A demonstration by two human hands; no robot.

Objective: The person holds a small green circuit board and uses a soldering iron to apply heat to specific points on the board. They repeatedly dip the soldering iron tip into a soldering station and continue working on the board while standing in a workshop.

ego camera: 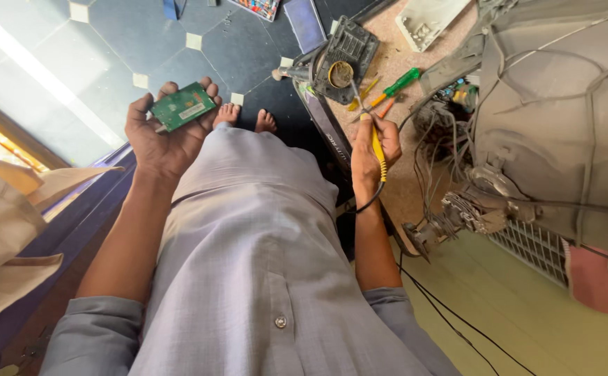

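Your left hand (pixel 161 136) grips a green board (pixel 183 106) aloft while your right hand (pixel 368 154) clasps a yellow iron (pixel 377 143), its tip at the tin (pixel 341 74) beside screwdrivers (pixel 394 87).

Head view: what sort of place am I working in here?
Probably a small electronics repair shop. An opened tube set with bare wiring sits on the bench, the right hand holds a soldering iron, and the left hand holds a green circuit board.
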